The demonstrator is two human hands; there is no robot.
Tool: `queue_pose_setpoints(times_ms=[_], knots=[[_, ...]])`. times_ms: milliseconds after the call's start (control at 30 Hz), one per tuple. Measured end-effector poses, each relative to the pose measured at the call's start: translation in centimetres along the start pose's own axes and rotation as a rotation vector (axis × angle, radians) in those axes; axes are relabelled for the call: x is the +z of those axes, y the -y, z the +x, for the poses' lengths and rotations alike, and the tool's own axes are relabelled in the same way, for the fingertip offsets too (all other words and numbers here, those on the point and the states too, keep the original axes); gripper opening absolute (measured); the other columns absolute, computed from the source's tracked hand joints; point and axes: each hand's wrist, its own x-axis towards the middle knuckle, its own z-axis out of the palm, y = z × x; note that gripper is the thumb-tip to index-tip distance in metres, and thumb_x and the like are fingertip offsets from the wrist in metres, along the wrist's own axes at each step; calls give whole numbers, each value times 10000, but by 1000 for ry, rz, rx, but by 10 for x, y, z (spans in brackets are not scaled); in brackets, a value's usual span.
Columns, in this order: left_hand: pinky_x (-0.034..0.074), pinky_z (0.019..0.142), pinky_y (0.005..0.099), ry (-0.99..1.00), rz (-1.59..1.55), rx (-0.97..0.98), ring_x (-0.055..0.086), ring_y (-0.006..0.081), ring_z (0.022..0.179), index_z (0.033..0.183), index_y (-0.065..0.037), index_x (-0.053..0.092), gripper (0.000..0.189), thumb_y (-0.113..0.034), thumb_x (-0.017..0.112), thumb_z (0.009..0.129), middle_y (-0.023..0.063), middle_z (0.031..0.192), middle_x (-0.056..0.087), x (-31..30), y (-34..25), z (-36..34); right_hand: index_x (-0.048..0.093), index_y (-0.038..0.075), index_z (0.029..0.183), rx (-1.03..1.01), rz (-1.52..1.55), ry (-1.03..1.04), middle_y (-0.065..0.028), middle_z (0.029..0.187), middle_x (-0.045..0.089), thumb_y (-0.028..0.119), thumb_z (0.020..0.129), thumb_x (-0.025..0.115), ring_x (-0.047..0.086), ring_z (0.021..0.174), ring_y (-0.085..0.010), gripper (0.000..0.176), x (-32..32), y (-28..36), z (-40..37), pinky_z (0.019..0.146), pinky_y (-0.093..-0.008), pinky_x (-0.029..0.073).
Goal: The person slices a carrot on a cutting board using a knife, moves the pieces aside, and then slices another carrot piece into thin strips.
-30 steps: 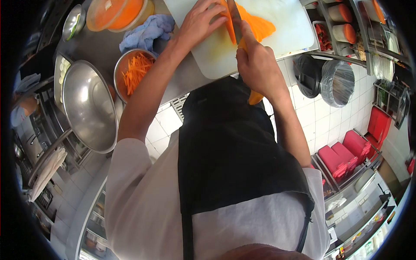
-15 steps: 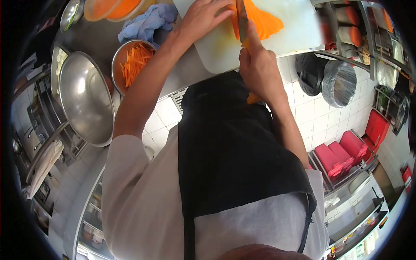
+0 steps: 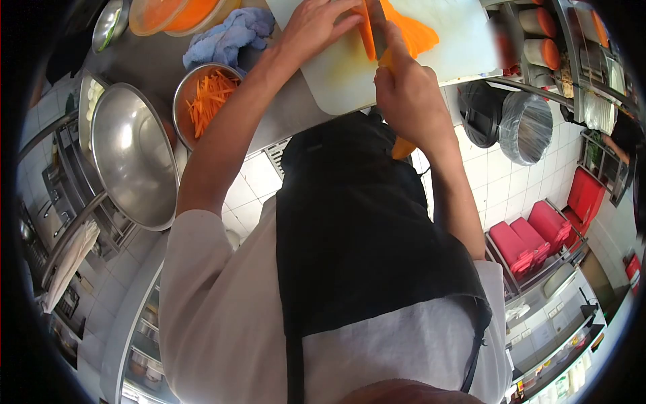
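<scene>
My right hand [image 3: 409,91] is wrapped round the yellow handle of a kitchen knife, its index finger laid along the blade [image 3: 379,34]. The blade stands on a white cutting board [image 3: 336,87] among orange carrot slices [image 3: 414,34]. A narrow strip of carrot [image 3: 367,35] lies on the blade's left side, and the wider fan of slices is on its right. My left hand [image 3: 316,28] rests at the board's top edge, with thumb and fingertips against the carrot left of the blade. The upper edge of the view cuts off part of these fingers.
Left of the board, a steel bowl [image 3: 185,101] holds carrot shreds [image 3: 210,97]. Beside it are a blue cloth [image 3: 229,37], a large tilted steel bowl [image 3: 131,155] and plastic tubs [image 3: 158,17]. A lined bin [image 3: 527,128] stands on the floor to the right.
The right hand and knife have shifted slightly right and down. The carrot strip left of the blade now stands apart from the other slices. My left hand has hardly moved.
</scene>
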Motion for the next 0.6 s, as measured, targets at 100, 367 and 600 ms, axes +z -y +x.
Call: queue_pose_setpoints(times_ms=[100, 367, 600], knots=[[520, 949, 426, 1, 4, 1, 604, 382, 1143, 1118, -47, 662, 257, -104, 734, 879, 166, 1227, 611, -2, -2, 0, 340, -62, 1524, 19, -6, 9, -357, 823, 669, 56, 916, 534, 671, 831, -515, 649, 2, 2, -4, 828, -568, 527], [519, 950, 424, -15, 5, 21, 606, 384, 1142, 1104, -30, 662, 240, -91, 733, 882, 168, 1228, 611, -3, -2, 0, 309, -65, 1537, 0, -26, 0, -350, 803, 666, 55, 920, 534, 666, 764, -515, 668, 7, -1, -10, 786, -571, 532], [518, 949, 431, -15, 34, 7, 603, 386, 1151, 1105, -15, 659, 245, -102, 738, 889, 173, 1240, 613, -1, -4, 0, 308, -56, 1542, -41, 35, -46, -338, 756, 658, 50, 916, 542, 662, 725, -512, 676, 18, -13, -12, 741, -563, 540]])
